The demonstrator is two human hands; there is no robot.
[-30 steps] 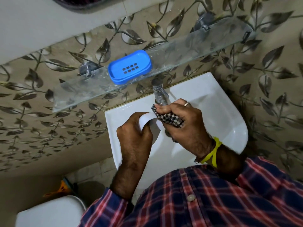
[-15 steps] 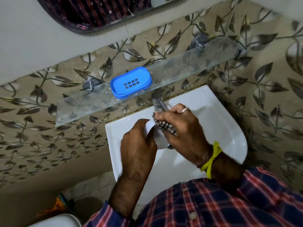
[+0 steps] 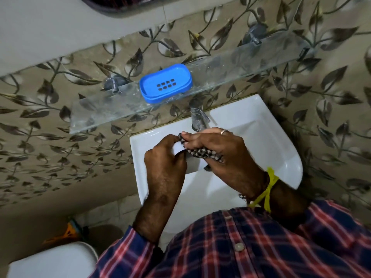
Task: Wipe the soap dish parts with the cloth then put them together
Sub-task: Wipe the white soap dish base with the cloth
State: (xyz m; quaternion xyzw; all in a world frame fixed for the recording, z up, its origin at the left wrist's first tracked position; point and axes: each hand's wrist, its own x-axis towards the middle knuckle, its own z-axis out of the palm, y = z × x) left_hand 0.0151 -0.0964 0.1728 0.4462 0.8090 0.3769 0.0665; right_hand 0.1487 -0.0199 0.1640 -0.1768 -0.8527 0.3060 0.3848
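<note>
Hands over sink (image 3: 271, 141) — left hand (image 3: 166, 157) gripping white dish part (image 3: 177, 150), right hand (image 3: 220, 151) pinching checked cloth (image 3: 202, 153) against it

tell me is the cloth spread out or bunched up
Bunched up: the checked cloth is crumpled in the right hand, pressed against the white part.

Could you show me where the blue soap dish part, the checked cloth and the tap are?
blue soap dish part (image 3: 165, 83): head view, its slotted middle.
checked cloth (image 3: 202, 153): head view, the fold under the right hand.
tap (image 3: 197, 115): head view, its metal body.
</note>
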